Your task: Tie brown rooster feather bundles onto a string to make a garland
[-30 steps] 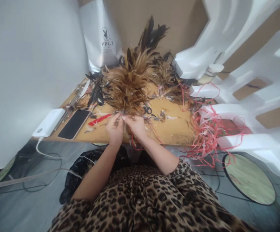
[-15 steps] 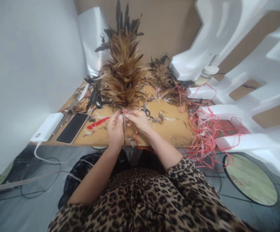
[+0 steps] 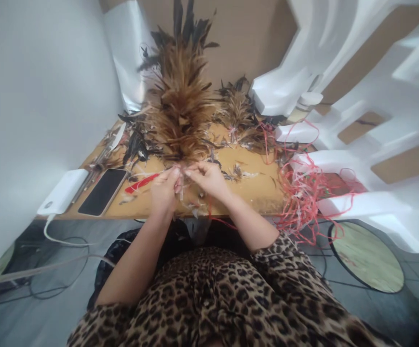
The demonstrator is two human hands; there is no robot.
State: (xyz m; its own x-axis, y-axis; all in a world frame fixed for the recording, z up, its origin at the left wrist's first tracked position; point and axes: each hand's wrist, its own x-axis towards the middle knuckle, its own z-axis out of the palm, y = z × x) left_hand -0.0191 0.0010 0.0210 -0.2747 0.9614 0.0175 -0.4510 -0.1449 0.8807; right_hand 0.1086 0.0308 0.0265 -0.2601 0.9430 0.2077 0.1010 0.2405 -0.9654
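**Two grips pinched together at the foot of one large feather bundle**

We have our left grip (image 3: 178, 172) and right grip (image 3: 186, 172) almost meeting over the surface (image 3: 256, 193), thumbs and fingers closed on the lower end of the large feather bundle (image 3: 182, 103). Our fingers cover much of that end, so we cannot tell exactly what each fingertip pinches. The bundle spreads beyond both grips, brown along its length and black at the far tip.

Just left of our left grip we see a red strip (image 3: 142, 183), then a phone (image 3: 102, 192) and a white power bank (image 3: 62, 192) with a white cable (image 3: 50, 230) at its near end. Beyond the strip lie dark feathers (image 3: 136, 144).

Past our right grip, partly hidden by the hand, are black-handled scissors (image 3: 224, 175). A smaller feather bundle (image 3: 237, 108) sits farther off, beyond and to the right. Well to the right of our grips we have a tangle of pink strings (image 3: 305, 193) among white foam pieces (image 3: 368, 207), with a white-lidded jar (image 3: 308, 102) farther back.
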